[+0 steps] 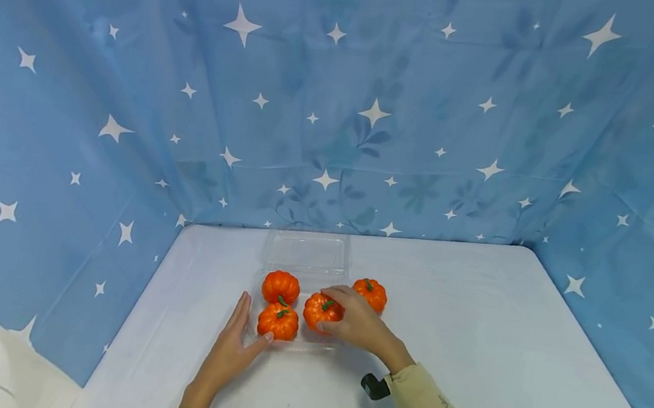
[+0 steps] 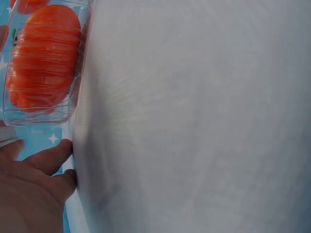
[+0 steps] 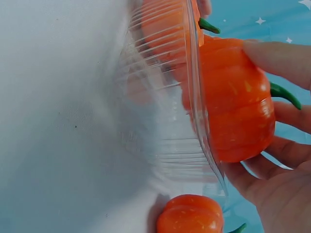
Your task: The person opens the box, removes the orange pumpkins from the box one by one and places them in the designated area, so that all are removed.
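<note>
A clear plastic box [image 1: 313,346] lies on the table, its hinged lid [image 1: 306,251] folded back. Two small orange pumpkins, a rear one [image 1: 280,286] and a front one [image 1: 278,323], sit in its left half. My right hand [image 1: 362,322] grips a third pumpkin [image 3: 238,102] with a green stem, thumb on one side and fingers on the other, over the right half at the box's rim. My left hand [image 1: 232,350] is at the box's left front corner, thumb and fingers spread around it. In the left wrist view, a pumpkin [image 2: 46,58] shows through the ribbed wall.
Another orange pumpkin [image 1: 371,294] stands on the white table [image 1: 459,334] just right of the box. Blue star-patterned curtains [image 1: 337,129] hang behind the table and along both sides.
</note>
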`<state>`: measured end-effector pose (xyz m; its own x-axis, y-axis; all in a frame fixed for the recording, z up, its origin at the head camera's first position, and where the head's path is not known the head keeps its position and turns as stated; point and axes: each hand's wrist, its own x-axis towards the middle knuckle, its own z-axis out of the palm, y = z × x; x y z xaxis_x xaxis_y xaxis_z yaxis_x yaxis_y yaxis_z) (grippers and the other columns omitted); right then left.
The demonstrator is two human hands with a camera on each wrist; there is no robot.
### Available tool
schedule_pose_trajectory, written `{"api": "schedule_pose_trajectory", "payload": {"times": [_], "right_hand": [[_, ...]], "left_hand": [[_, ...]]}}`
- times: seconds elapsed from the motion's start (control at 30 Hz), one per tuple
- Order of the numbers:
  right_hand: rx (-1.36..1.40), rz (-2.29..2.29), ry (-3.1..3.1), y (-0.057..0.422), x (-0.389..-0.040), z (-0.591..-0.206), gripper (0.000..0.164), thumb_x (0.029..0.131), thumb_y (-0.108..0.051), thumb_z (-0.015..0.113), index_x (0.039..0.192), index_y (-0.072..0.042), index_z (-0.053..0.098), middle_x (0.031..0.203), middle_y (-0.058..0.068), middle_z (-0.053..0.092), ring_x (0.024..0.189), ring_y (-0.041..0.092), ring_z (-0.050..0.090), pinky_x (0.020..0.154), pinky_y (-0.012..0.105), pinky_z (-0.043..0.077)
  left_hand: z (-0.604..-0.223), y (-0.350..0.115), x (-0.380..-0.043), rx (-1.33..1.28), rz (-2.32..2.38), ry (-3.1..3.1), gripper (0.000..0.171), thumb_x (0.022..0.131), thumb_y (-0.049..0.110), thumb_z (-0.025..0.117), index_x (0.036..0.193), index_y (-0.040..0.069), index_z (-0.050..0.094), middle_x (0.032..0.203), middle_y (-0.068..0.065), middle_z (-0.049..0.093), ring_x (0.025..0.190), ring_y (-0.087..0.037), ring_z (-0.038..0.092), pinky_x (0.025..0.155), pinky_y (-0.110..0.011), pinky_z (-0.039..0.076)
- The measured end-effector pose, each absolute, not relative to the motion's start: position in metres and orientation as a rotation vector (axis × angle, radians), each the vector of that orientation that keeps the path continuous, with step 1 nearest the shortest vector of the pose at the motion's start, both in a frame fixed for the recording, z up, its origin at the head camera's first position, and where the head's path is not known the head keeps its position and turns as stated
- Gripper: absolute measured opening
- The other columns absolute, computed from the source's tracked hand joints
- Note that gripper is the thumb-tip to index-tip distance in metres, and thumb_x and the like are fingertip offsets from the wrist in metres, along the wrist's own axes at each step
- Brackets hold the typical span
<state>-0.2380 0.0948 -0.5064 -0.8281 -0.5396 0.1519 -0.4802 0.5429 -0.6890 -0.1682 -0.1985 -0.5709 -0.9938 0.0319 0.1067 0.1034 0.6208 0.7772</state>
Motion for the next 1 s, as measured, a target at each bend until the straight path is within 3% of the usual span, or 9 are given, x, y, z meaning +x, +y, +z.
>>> {"api": "schedule_pose_trajectory", "payload": {"times": [0.63,1.0], "right_hand": [[-0.797,-1.38,2.677,0.123,-0.231,-0.503,0.061,0.091,-0.033,0.085,0.145,-0.01,0.066,0.146,0.013,0.057,0.122,0.032,0.059,0.098,0.051,0.058],[-0.682,-1.398,2.743,0.147,-0.227,-0.507,0.059,0.09,-0.032,0.084,0.142,-0.01,0.068,0.152,0.021,0.053,0.131,0.045,0.055,0.098,0.058,0.058]], "left_hand": [[-0.572,-0.199,-0.167,-0.143,-1.337,-2.744,0.105,0.099,0.052,0.073,0.171,0.002,0.016,0.179,-0.013,0.01,0.16,-0.039,0.023,0.125,-0.06,0.023],[-0.572,-0.199,-0.168,-0.131,-1.345,-2.748,0.105,0.099,0.054,0.073,0.171,0.003,0.016,0.179,-0.012,0.01,0.159,-0.039,0.024,0.125,-0.061,0.023]]}}
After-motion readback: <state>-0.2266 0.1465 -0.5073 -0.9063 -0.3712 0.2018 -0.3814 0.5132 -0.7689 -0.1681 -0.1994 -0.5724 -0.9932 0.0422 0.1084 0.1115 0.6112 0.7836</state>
